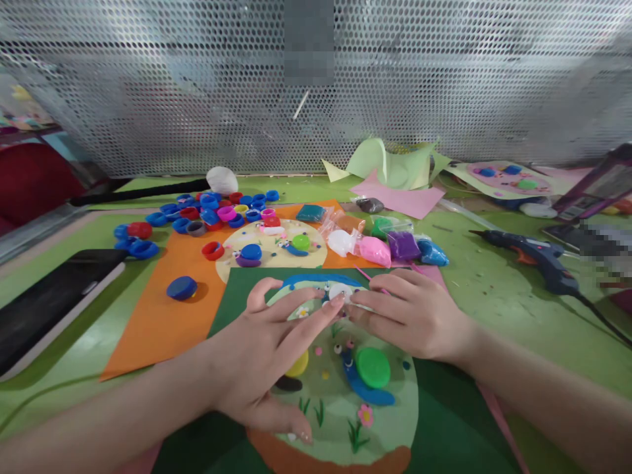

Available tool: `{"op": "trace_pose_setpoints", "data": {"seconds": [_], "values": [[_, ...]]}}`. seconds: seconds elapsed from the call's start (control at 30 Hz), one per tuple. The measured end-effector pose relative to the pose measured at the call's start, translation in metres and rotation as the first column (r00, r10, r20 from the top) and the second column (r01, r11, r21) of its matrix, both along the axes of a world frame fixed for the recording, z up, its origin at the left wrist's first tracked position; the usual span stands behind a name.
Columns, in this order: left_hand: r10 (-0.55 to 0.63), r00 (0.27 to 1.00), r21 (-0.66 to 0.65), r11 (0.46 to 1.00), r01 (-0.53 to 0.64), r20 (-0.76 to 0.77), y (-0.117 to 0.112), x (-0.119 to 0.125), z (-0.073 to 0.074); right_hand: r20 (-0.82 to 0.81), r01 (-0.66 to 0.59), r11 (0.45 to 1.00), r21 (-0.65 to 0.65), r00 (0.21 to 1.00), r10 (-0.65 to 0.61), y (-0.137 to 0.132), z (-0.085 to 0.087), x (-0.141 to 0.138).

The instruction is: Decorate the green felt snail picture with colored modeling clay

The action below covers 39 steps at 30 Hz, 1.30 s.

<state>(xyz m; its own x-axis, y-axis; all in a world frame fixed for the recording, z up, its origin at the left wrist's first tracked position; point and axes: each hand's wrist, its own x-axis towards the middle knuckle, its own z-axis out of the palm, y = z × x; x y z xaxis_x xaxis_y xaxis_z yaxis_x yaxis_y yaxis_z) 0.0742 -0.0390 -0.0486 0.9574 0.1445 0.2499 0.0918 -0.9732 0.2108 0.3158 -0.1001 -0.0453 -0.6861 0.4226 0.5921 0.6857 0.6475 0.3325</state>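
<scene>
Left hand (pixel 269 359) rests open and flat on the round pale-green paper collage (pixel 340 395), fingertips at a small white clay blob (pixel 340 290) near its far edge. Right hand (pixel 409 316) touches the blob too, grip unclear.

from the round picture (pixel 336 395), bare orange paper (pixel 148 329) at 9 o'clock gives room. caps (pixel 207 214) block 11 o'clock, clay bags (pixel 390 247) block 1 o'clock. the green table (pixel 494 309) at 3 o'clock is open up to the glue gun (pixel 538 258).
</scene>
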Motion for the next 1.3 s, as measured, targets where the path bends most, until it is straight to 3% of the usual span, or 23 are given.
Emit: {"op": "trace_pose_setpoints", "data": {"seconds": [0.43,0.87,1.1,1.3], "values": [[0.030,0.998,0.046,0.999,-0.028,-0.049,-0.001,0.003,-0.002,-0.069,0.010,0.994,-0.111,0.997,-0.017,-0.002,0.001,0.004],[0.041,0.997,0.048,0.998,-0.038,-0.060,-0.002,0.006,-0.002,-0.076,0.032,0.991,-0.131,0.996,-0.043,-0.004,0.003,0.004],[0.053,0.998,-0.069,0.996,-0.051,0.036,0.000,0.008,0.001,-0.096,0.026,0.993,-0.117,0.995,-0.037,-0.004,0.004,0.005],[0.029,1.000,-0.067,0.997,-0.029,-0.009,0.000,0.014,0.001,-0.103,0.014,0.993,-0.114,0.994,-0.026,-0.002,0.004,0.005]]}}
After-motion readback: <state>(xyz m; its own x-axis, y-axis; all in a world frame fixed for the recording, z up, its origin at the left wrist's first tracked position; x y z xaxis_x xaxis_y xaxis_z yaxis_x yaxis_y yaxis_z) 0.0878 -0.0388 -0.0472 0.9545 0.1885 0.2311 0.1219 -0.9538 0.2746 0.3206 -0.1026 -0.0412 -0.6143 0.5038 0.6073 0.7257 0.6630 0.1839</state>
